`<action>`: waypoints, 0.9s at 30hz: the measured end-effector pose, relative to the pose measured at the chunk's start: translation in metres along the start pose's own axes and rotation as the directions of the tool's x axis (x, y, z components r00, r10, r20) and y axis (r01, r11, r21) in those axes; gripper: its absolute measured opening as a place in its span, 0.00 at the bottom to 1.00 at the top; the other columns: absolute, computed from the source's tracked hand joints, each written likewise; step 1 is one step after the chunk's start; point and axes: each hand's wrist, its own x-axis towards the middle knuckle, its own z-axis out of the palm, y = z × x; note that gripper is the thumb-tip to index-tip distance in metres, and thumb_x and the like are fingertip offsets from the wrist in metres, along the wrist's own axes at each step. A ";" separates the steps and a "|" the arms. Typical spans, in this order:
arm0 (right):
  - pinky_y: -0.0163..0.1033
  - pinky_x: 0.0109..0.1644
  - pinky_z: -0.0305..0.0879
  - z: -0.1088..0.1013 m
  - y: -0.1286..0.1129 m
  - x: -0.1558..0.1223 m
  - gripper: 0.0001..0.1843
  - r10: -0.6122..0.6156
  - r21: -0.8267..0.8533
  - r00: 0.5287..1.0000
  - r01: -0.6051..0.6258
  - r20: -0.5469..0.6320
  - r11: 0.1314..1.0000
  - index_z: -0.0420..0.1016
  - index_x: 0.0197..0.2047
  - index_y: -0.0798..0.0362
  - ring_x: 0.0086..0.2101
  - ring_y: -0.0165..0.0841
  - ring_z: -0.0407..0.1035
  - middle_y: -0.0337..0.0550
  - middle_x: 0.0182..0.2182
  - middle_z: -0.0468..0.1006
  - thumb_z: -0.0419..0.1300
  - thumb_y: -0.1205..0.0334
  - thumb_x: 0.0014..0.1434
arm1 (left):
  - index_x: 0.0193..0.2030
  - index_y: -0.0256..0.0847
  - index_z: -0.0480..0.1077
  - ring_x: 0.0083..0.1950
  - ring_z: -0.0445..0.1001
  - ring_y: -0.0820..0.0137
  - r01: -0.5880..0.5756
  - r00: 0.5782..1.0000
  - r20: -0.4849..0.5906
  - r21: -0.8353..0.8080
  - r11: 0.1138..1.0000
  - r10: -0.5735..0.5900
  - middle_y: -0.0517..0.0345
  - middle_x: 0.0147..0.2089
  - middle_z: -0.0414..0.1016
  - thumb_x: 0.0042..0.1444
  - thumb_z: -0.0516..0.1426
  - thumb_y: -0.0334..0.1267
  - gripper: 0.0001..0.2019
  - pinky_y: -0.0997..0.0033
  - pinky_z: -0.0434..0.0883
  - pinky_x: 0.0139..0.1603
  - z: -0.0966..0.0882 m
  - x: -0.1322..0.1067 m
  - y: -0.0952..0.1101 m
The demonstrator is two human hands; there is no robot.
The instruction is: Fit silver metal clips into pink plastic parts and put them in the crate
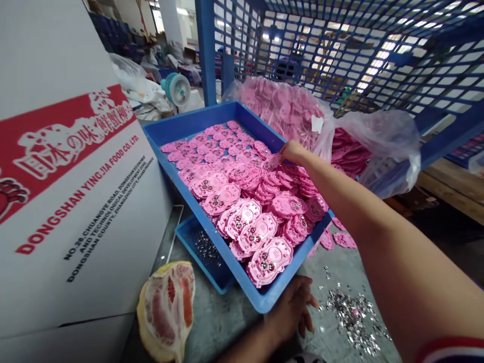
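1. Pink parts [242, 174] are carried in a blue tray [242, 282]: spread in rows toward its far edge, heaped in overlapping stacks toward its near edge. Shiny metallic bits are seen on many.
2. Right hand [293, 151] is placed at the tray's right edge, about midway along, fingers bent together at a pink part. Whether it is gripped cannot be told.
3. Left hand [297, 305] is held low beside the tray's near corner, fingers loosely curled. Partly shadowed and blurred; whether anything is held cannot be told.
4. Grey table [215, 322]: loose silvery bits [357, 320] are scattered right of the tray's near edge. A smaller blue tray [223, 285] with dark bits is partly covered by the big tray's left edge. Cut pomelo [166, 310] is set near it, cropped at the bottom.
5. Printed white carton [109, 222] is stood along the left, cut off by the frame.
6. Clear plastic bags [321, 128] of pink parts are bunched beyond the tray's right edge, under blue lattice crates [302, 50].
7. Room behind: teal fan [177, 89], pale pillar [173, 25], cluttered stacks; detail is blurred.
8. Lower layers of the stacks are hidden.
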 end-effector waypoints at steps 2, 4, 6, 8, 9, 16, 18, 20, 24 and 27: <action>0.44 0.44 0.75 0.002 -0.003 -0.002 0.25 0.009 -0.083 1.000 -0.008 0.010 0.997 0.82 0.43 0.61 0.40 0.43 0.76 0.50 0.35 0.84 0.78 0.60 0.41 | 0.57 0.37 0.63 0.18 0.67 0.81 -0.009 1.000 -0.003 0.008 1.000 0.009 0.54 0.41 0.75 0.53 0.52 0.76 0.42 0.78 0.60 0.15 0.000 -0.001 0.001; 0.45 0.47 0.75 0.003 -0.009 -0.007 0.24 0.015 -0.154 1.000 -0.012 0.017 0.988 0.83 0.44 0.59 0.42 0.45 0.76 0.51 0.37 0.84 0.77 0.61 0.43 | 0.57 0.38 0.63 0.19 0.67 0.81 -0.006 1.000 -0.008 0.013 1.000 0.006 0.54 0.41 0.76 0.52 0.52 0.76 0.42 0.78 0.60 0.15 0.000 -0.001 0.003; 0.44 0.49 0.75 -0.001 -0.015 -0.014 0.22 0.007 -0.197 1.000 -0.003 0.020 0.980 0.83 0.45 0.58 0.44 0.46 0.77 0.52 0.39 0.84 0.76 0.63 0.46 | 0.57 0.38 0.64 0.19 0.68 0.80 0.007 1.000 -0.012 0.013 1.000 -0.007 0.54 0.41 0.76 0.52 0.53 0.76 0.43 0.77 0.60 0.15 0.000 -0.001 0.004; 0.44 0.52 0.74 -0.011 -0.019 -0.024 0.19 -0.002 -0.223 1.000 0.005 0.012 0.975 0.83 0.47 0.60 0.47 0.47 0.77 0.55 0.42 0.85 0.73 0.66 0.50 | 0.57 0.38 0.64 0.20 0.69 0.78 0.008 1.000 -0.018 0.022 1.000 -0.008 0.53 0.41 0.77 0.52 0.53 0.76 0.43 0.77 0.61 0.16 -0.001 -0.002 0.006; 0.44 0.54 0.73 -0.019 -0.019 -0.030 0.18 -0.005 -0.233 1.000 0.006 0.002 0.972 0.83 0.48 0.63 0.48 0.47 0.77 0.56 0.44 0.84 0.71 0.68 0.53 | 0.58 0.39 0.65 0.21 0.70 0.78 -0.002 1.000 -0.024 0.035 0.999 0.003 0.53 0.42 0.77 0.53 0.54 0.76 0.42 0.77 0.62 0.16 -0.001 -0.003 0.006; 0.43 0.55 0.64 -0.099 0.050 -0.119 0.23 -0.123 -0.296 0.991 0.099 -0.062 0.950 0.81 0.44 0.73 0.50 0.39 0.76 0.47 0.42 0.82 0.48 0.64 0.69 | 0.59 0.38 0.67 0.25 0.73 0.75 -0.030 0.999 -0.041 0.096 0.995 0.034 0.52 0.41 0.77 0.59 0.53 0.70 0.37 0.78 0.65 0.19 -0.003 -0.006 0.011; 0.43 0.50 0.69 -0.103 0.086 -0.164 0.12 -0.022 -0.318 0.999 0.009 -0.036 0.948 0.82 0.34 0.63 0.42 0.40 0.78 0.47 0.33 0.82 0.63 0.62 0.62 | 0.59 0.38 0.67 0.25 0.73 0.75 -0.039 0.998 -0.040 0.099 0.994 0.043 0.51 0.41 0.78 0.61 0.53 0.69 0.36 0.78 0.65 0.18 -0.003 -0.006 0.012; 0.44 0.45 0.70 -0.089 0.118 -0.208 0.10 0.167 -0.358 0.979 -0.115 0.119 0.927 0.80 0.29 0.57 0.35 0.39 0.77 0.45 0.26 0.80 0.65 0.62 0.61 | 0.58 0.39 0.68 0.25 0.73 0.75 -0.045 0.998 -0.040 0.104 0.994 0.049 0.51 0.41 0.78 0.61 0.53 0.68 0.35 0.78 0.65 0.18 -0.003 -0.007 0.012; 0.45 0.38 0.69 -0.025 0.153 -0.272 0.12 0.304 -0.401 0.940 -0.221 0.155 0.889 0.79 0.35 0.52 0.35 0.43 0.77 0.52 0.31 0.82 0.69 0.52 0.60 | 0.58 0.38 0.68 0.25 0.73 0.76 -0.061 0.997 -0.048 0.124 0.990 0.067 0.52 0.41 0.78 0.62 0.54 0.67 0.33 0.79 0.65 0.19 -0.001 -0.008 0.012; 0.47 0.43 0.71 0.018 0.156 -0.293 0.24 0.318 -0.431 0.943 -0.248 0.099 0.868 0.77 0.48 0.53 0.45 0.50 0.78 0.63 0.47 0.82 0.66 0.41 0.60 | 0.57 0.37 0.68 0.25 0.73 0.76 -0.073 0.996 -0.048 0.146 0.987 0.081 0.52 0.41 0.78 0.62 0.54 0.66 0.32 0.79 0.65 0.19 0.000 -0.008 0.011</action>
